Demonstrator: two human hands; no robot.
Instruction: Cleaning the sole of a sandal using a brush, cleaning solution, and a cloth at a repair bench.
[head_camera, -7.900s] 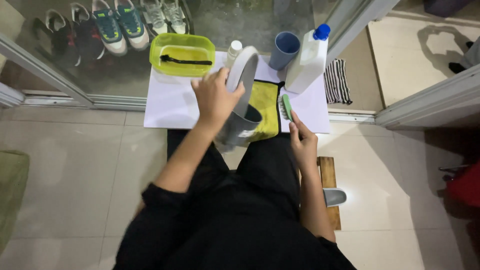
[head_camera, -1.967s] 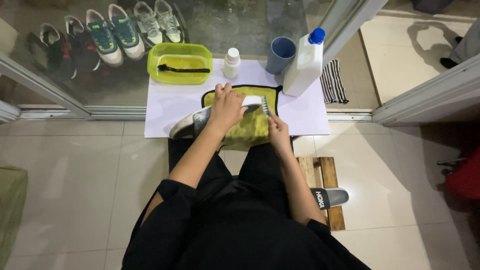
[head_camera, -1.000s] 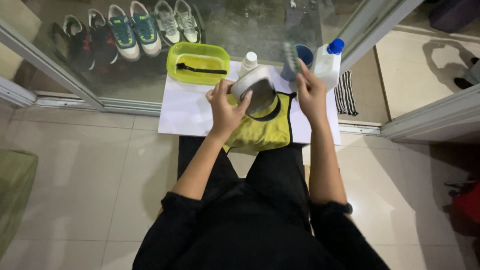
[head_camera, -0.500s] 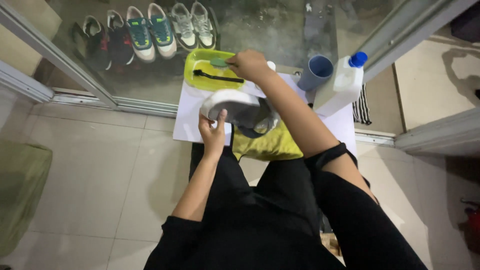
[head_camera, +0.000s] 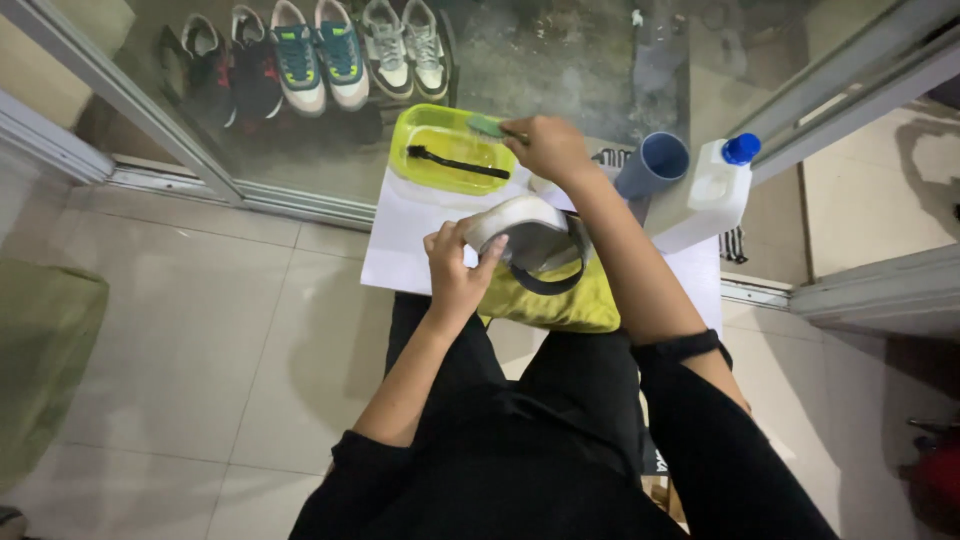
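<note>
Left hand (head_camera: 455, 270) grips a grey shoe (head_camera: 530, 235) with a white sole and dark lining, over a yellow-green cloth (head_camera: 560, 305) on a white sheet (head_camera: 410, 245). Right hand (head_camera: 545, 148) holds a green brush (head_camera: 487, 125) above a lime-yellow basin (head_camera: 425, 125) with a black brush (head_camera: 455, 163) in it. Beside the right forearm: grey-blue cup (head_camera: 652, 165), white jug (head_camera: 712, 195) with blue cap; sleeves black.

A white plastic jug (head_camera: 705, 195) with a blue screw cap stands at the right end of the white sheet (head_camera: 405, 235), just beside a blue-grey cup (head_camera: 652, 166).
</note>
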